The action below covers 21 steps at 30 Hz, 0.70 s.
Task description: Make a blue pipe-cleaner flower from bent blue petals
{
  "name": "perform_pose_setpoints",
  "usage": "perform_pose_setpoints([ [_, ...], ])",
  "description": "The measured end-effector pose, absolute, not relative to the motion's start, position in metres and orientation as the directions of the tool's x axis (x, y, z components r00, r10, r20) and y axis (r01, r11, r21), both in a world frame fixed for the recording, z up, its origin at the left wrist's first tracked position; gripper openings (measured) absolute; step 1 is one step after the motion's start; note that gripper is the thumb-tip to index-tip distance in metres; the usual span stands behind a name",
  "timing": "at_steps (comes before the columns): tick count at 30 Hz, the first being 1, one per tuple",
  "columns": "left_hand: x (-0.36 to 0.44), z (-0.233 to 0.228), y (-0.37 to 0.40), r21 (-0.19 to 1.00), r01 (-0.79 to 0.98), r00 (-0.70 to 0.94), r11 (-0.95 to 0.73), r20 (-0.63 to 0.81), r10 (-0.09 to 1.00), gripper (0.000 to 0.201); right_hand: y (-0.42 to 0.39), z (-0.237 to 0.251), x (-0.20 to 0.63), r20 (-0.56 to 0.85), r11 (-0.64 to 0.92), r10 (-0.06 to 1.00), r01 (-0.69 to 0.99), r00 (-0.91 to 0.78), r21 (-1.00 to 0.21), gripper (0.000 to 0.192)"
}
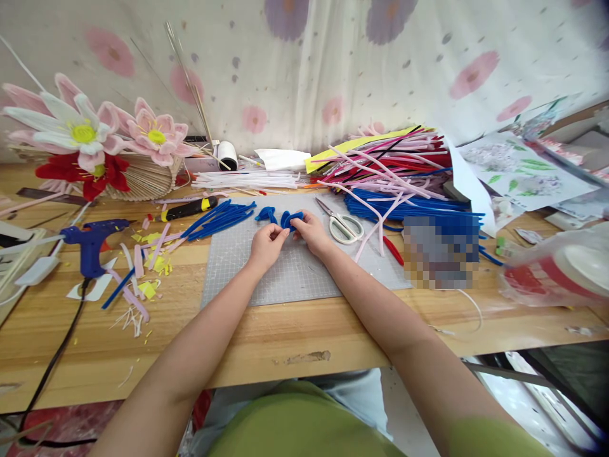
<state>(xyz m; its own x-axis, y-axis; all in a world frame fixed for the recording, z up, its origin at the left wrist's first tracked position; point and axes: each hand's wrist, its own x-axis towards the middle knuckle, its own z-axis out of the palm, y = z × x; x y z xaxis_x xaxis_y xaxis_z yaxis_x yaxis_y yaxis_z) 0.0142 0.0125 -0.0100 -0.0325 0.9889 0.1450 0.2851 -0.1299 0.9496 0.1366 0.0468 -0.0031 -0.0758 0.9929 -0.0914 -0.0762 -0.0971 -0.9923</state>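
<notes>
Pixelated patch (441,252) hides object — plastic-wrapped roll (561,270) blurred, cut by right edge.

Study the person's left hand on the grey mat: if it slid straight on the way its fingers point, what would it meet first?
The left hand points up and right, so it would first meet the bent blue pipe cleaner piece its fingers already pinch, with the right hand close beside it; depth is hard to judge.

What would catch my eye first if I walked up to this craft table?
Probably the two hands, left hand and right hand, meeting over the grey cutting mat and pinching a bent blue pipe cleaner piece. Next, the big pink and white flowers at the back left. Then the heap of pink, red and blue pipe cleaners at the back right, with white scissors beside it.
</notes>
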Motion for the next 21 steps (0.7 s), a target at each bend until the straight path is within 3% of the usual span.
perform_pose_setpoints([
  [21, 0.0116, -0.0101, 0.0149, 0.982, 0.168, 0.014, -0.080, 0.079, 0.997, 0.021, 0.0439, -0.0010, 0.1410, -0.075, -0.102, 0.985, -0.178, -0.153, -0.979, 0.020],
])
